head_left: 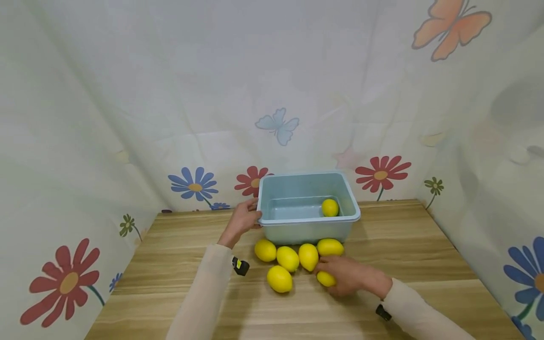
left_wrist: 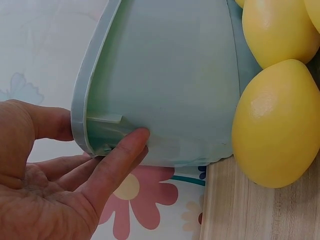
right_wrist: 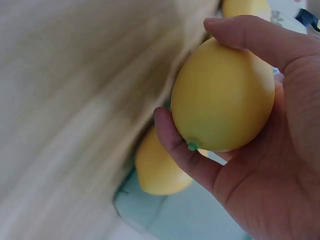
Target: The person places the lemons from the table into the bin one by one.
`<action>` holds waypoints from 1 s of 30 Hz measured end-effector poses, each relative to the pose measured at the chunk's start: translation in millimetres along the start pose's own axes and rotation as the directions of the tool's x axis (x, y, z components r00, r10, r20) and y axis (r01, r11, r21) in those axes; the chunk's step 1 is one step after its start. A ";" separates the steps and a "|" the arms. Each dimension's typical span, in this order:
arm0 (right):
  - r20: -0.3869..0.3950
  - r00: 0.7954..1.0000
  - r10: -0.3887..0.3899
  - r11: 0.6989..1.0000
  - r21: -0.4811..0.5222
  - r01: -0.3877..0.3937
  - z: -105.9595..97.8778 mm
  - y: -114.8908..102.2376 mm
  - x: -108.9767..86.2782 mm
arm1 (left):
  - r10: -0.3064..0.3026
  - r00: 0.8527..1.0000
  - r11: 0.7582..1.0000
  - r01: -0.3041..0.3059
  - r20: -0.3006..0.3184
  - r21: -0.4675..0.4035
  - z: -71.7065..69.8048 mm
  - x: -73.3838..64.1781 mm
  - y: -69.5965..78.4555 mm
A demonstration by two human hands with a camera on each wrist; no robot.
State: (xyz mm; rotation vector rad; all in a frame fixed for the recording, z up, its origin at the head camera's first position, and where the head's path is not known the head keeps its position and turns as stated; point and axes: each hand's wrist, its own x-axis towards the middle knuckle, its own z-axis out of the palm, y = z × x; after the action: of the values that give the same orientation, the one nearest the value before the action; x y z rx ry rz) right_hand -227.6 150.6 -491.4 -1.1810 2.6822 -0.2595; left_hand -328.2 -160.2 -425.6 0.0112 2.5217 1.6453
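Observation:
A light blue plastic storage bin (head_left: 306, 231) stands at the back of the table, with one lemon (head_left: 329, 208) inside it. My left hand (head_left: 243, 219) holds the bin's left side near the front corner. In the left wrist view, the thumb touches the rim (left_wrist: 80, 95) and the fingers (left_wrist: 117, 160) lie against the outer wall. Just in front of the bin, my right hand (head_left: 349, 275) grips a lemon (right_wrist: 222, 95), thumb and fingers curled round it. Several other lemons (head_left: 287, 259) lie on the table between my hands, close to the bin's front wall.
The wood-grain table (head_left: 182, 283) meets a pale curtain (head_left: 212, 94) printed with flowers and butterflies at the back and both sides. One lemon (head_left: 279, 279) lies nearer the front than the row along the bin.

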 end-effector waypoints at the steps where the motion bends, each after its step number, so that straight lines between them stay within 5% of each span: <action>1: -0.011 1.000 -0.006 1.000 0.003 0.006 -1.6 0.0 -0.5 | 0.002 1.000 1.000 -0.002 -0.001 0.002 0.1 -0.4 -0.1; 12: -0.091 0.994 -0.061 0.998 0.011 0.062 -37.9 -11.9 -10.7 | -0.010 1.000 1.000 0.010 0.006 -0.002 1.0 -2.3 -0.4; 19: -0.134 0.991 -0.023 1.000 0.010 0.024 -64.4 -13.2 -17.0 | -0.012 1.000 1.000 0.012 -0.001 0.009 -0.3 -0.7 1.2; 30: -0.266 0.960 -0.087 0.993 -0.099 0.062 -97.6 -14.3 -22.5 | -0.010 1.000 1.000 0.010 0.004 -0.007 0.5 1.3 -0.7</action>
State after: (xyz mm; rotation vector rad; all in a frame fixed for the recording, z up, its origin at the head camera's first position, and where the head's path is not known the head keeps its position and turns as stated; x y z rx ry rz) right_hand -227.1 165.6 -391.3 -1.3651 2.9124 -0.3378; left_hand -329.4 -159.9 -426.6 0.0010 2.5092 1.6481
